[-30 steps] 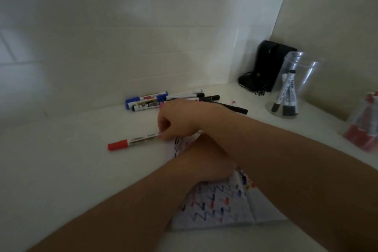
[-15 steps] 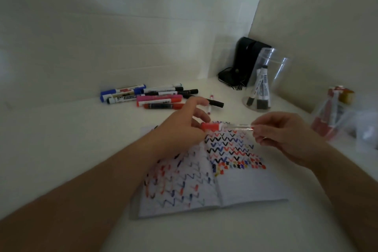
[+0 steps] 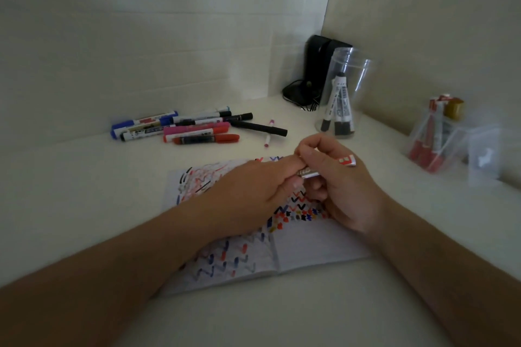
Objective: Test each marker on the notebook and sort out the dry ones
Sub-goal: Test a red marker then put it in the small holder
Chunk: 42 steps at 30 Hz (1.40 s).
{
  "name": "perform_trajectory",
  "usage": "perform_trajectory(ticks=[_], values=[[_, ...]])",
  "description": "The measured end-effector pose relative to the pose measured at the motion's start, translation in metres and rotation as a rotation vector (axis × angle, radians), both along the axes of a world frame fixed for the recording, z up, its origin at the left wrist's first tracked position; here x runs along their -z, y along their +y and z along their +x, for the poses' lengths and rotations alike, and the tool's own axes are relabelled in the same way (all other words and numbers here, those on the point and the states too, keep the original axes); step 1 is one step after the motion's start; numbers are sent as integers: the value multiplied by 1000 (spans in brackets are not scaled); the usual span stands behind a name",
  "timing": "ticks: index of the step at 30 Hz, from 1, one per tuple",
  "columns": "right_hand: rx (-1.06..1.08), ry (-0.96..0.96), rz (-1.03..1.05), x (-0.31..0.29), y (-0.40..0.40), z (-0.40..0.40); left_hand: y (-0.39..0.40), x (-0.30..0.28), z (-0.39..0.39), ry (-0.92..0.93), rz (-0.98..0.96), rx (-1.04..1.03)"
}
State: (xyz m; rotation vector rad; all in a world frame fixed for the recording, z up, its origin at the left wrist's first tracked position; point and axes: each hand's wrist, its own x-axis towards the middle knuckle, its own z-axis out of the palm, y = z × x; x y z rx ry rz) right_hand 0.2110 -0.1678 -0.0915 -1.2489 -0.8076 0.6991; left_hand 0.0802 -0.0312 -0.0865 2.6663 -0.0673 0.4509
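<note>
Now both hands' fingers (image 3: pixel 306 159) pinch the red marker (image 3: pixel 347 160) above the notebook (image 3: pixel 318 245).

A black device (image 3: pixel 315 65) with a tangled black cord (image 3: pixel 296 96) stands in the corner at one o'clock on the white desk (image 3: pixel 84 191), against the pale tiled wall (image 3: pixel 169 36).

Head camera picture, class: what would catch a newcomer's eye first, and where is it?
First, the two hands meeting at the centre over the open notebook: the left hand and the right hand both grip one red-and-white marker. Under them the pages are full of coloured zigzag test marks. Behind on the left lies a loose pile of markers, and a clear cup on the right holds black-capped ones.
</note>
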Motion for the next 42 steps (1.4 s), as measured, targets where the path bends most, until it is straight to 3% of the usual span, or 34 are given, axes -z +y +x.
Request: perform_trajectory(ticks=[17, 20, 25, 27, 34, 42], values=[[-101, -30, 26, -1, -10, 3, 6, 2, -2, 12, -104, -69], [-104, -30, 6, -6, -14, 2, 7, 1, -4, 82, -79, -55], [-121, 137, -54, -27, -31, 14, 15, -16, -13, 270, -285, -90], [-154, 175, -3, -35, -40, 20, 25, -15, -17, 285, -241, -112], [-111, -282, -222, -29, -34, -10, 21, -12, -13, 322, -141, -165], [146, -411, -279, 1, -26, -27, 18, -4, -6, 311, -113, -254]])
